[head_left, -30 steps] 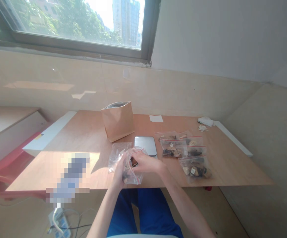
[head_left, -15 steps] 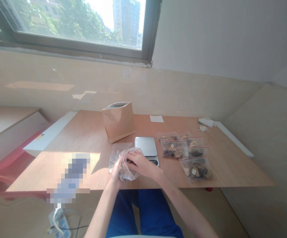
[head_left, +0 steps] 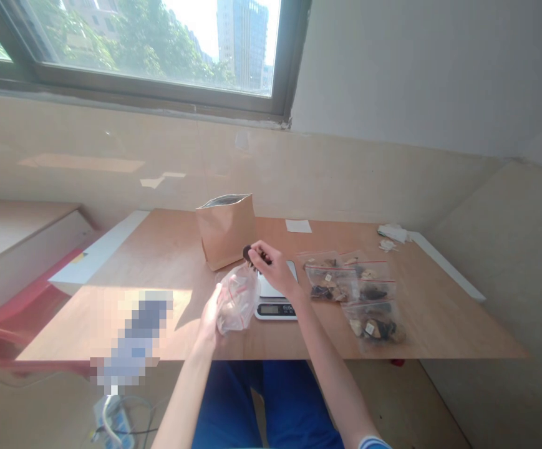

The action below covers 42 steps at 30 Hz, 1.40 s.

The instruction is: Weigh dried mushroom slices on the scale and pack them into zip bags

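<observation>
My left hand (head_left: 212, 312) grips the side of a clear zip bag (head_left: 239, 302), whose contents are hard to make out. Just above the bag's mouth, my right hand (head_left: 274, 268) is closed on dark brown dried pieces (head_left: 247, 252), which look like dried mushrooms. Beneath the right hand stands a kitchen scale (head_left: 271, 310) with a silver plate, partly covered by that hand and forearm. A brown kraft paper bag (head_left: 226, 231) stands upright with its top open behind the clear bag.
Several filled zip bags (head_left: 378, 324) of dried pieces lie right of the scale on the wooden table (head_left: 458, 330). A white paper (head_left: 298, 226) and crumpled white scraps (head_left: 395, 233) lie at the back. A blurred-out object (head_left: 135, 343) is at the table's front left.
My right hand has come out of the clear bag and risen up and to the right, with dark pieces in its fingers. My left hand keeps hold of the bag, now more upright.
</observation>
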### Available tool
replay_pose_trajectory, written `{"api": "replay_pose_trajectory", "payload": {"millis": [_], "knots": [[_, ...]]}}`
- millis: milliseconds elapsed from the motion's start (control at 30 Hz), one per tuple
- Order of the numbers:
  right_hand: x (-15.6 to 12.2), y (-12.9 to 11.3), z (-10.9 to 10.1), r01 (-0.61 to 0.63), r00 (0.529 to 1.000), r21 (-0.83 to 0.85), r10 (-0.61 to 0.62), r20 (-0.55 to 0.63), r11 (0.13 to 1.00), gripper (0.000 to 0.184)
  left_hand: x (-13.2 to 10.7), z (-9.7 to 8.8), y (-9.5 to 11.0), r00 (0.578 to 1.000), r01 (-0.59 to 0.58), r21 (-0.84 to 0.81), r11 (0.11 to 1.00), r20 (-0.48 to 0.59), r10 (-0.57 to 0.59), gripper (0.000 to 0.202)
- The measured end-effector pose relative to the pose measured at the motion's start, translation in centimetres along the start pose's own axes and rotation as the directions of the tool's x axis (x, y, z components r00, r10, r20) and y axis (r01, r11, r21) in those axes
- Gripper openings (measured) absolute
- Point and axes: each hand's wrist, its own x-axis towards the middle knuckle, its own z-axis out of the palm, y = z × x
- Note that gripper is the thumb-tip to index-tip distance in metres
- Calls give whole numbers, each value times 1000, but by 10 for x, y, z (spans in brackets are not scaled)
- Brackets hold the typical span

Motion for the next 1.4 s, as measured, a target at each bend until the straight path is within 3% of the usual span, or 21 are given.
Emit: {"api": "replay_pose_trajectory", "payload": {"millis": [67,133,233,267,367,467,533,600,733,833,933,1067,1233,1333,1400], "knots": [[28,-2,-5,66,989,-40,-71,-131,997,30,3,-4,2,991,-103,129,986,-74,113,45],[60,-5,-9,139,961,-128,-165,-223,982,29,9,-8,2,963,-150,376,915,-155,222,47],[107,-8,-8,242,908,-353,-339,-246,904,30,17,-10,0,892,-87,747,659,-237,386,50],[120,-8,-6,246,902,-441,-371,-223,863,30,19,-10,0,868,-59,810,584,-248,430,48],[147,-4,4,216,925,-673,-369,-90,707,28,16,-10,-1,813,-46,863,503,-260,521,44],[155,4,12,269,941,-783,-325,90,562,28,5,-19,2,718,-31,928,371,-238,654,52],[154,9,15,309,939,-793,-300,168,525,27,-4,-33,7,638,50,965,258,-229,735,60],[151,11,14,315,941,-787,-281,188,531,26,-13,-51,14,590,182,960,214,-281,757,69],[150,9,9,323,943,-743,-269,198,586,24,-25,-87,27,576,392,886,249,-447,684,87],[156,0,5,322,945,-688,-179,274,651,23,-29,-104,28,588,470,856,214,-484,648,99],[163,-12,4,295,925,-689,-16,380,662,21,-31,-112,27,600,515,844,151,-481,639,106],[168,-29,8,277,893,-753,128,430,597,20,-32,-113,28,598,557,822,117,-495,631,104],[170,-42,12,319,853,-803,217,475,503,23,-31,-121,30,659,549,833,74,-485,575,102],[172,-43,15,364,833,-808,225,505,464,22,-29,-143,34,705,527,847,65,-479,523,99],[172,-42,18,381,825,-801,221,520,462,24,-29,-162,40,757,453,890,51,-414,506,88]]}}
